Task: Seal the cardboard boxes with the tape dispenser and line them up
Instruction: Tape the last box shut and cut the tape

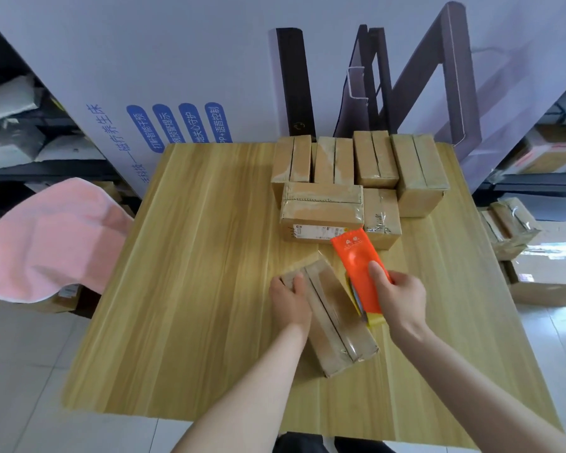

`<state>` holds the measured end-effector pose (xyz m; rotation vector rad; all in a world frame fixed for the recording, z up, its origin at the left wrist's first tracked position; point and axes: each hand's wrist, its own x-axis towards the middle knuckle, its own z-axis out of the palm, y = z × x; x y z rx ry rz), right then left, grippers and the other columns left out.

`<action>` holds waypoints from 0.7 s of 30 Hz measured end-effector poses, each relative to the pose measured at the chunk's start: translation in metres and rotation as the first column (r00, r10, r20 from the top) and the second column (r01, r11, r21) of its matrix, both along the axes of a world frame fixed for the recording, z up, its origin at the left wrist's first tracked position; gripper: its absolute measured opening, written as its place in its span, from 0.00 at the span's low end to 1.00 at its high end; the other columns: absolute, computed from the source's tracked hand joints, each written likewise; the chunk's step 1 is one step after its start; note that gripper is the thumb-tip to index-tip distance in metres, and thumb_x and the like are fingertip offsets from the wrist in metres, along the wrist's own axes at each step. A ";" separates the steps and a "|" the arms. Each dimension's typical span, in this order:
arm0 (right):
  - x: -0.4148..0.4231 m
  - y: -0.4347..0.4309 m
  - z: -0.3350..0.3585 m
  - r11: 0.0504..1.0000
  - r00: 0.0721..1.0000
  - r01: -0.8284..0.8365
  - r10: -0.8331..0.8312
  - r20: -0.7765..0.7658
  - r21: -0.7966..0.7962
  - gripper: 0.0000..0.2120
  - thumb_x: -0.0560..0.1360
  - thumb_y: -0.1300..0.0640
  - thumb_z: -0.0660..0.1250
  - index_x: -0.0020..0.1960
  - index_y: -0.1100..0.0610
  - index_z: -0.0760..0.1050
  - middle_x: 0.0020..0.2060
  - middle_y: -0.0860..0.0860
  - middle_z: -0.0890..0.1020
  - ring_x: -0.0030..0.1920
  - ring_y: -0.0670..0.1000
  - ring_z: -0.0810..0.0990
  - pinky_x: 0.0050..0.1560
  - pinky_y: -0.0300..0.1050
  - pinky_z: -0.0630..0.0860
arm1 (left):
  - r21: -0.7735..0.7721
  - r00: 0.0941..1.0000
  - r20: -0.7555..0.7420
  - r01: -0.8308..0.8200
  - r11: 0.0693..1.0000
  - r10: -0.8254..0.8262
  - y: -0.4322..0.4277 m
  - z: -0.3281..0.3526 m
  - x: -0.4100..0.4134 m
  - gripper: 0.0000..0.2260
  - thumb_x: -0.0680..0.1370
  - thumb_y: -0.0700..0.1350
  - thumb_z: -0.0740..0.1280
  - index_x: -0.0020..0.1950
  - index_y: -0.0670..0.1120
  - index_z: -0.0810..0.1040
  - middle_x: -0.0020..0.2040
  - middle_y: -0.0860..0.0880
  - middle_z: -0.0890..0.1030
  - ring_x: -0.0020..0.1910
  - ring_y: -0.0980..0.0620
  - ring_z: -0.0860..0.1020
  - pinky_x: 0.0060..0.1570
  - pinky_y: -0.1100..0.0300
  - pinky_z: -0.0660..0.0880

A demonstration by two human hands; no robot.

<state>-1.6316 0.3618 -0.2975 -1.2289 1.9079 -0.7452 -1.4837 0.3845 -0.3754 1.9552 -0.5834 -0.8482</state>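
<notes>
Tabletop (pixel 193 289): left hand (pixel 290 300) grips closed box (pixel 334 322); right hand (pixel 399 299) grips dispenser (pixel 356 259).

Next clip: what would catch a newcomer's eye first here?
The bright orange tape dispenser in the right hand, beside the box that the left hand holds near the middle of the table. Behind them, a cluster of taped boxes sits at the far edge, and a pink towel shows at the left.

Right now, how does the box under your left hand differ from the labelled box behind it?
The held box lies diagonally, gripped by the left hand; the labelled box lies crosswise against the back row, unheld. Only the labelled box shows a white sticker. Both are taped cardboard.
</notes>
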 end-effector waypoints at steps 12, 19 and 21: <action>0.001 0.060 -0.033 0.915 0.883 0.349 -0.393 0.257 0.201 0.22 0.78 0.48 0.64 0.36 0.67 0.75 0.26 0.55 0.72 0.25 0.50 0.69 0.26 0.42 0.66 | 0.286 0.386 0.579 0.729 0.622 -0.718 0.004 0.011 0.031 0.19 0.82 0.38 0.58 0.72 0.47 0.69 0.71 0.52 0.70 0.67 0.54 0.70 0.66 0.65 0.63; -0.003 0.025 0.004 0.910 0.842 0.414 -0.375 0.389 -0.019 0.19 0.78 0.48 0.63 0.36 0.61 0.68 0.28 0.53 0.64 0.26 0.47 0.60 0.27 0.41 0.58 | 0.517 0.301 0.588 0.573 0.635 -0.751 -0.024 0.033 0.017 0.15 0.80 0.44 0.63 0.67 0.50 0.70 0.61 0.49 0.72 0.59 0.48 0.70 0.47 0.57 0.71; 0.001 0.022 0.009 0.920 0.829 0.392 -0.344 0.442 -0.019 0.19 0.78 0.47 0.63 0.37 0.60 0.70 0.28 0.53 0.65 0.25 0.45 0.61 0.26 0.39 0.59 | 0.566 0.267 0.582 0.546 0.618 -0.768 -0.025 0.030 0.014 0.17 0.80 0.46 0.62 0.69 0.51 0.68 0.61 0.50 0.71 0.60 0.49 0.69 0.46 0.58 0.72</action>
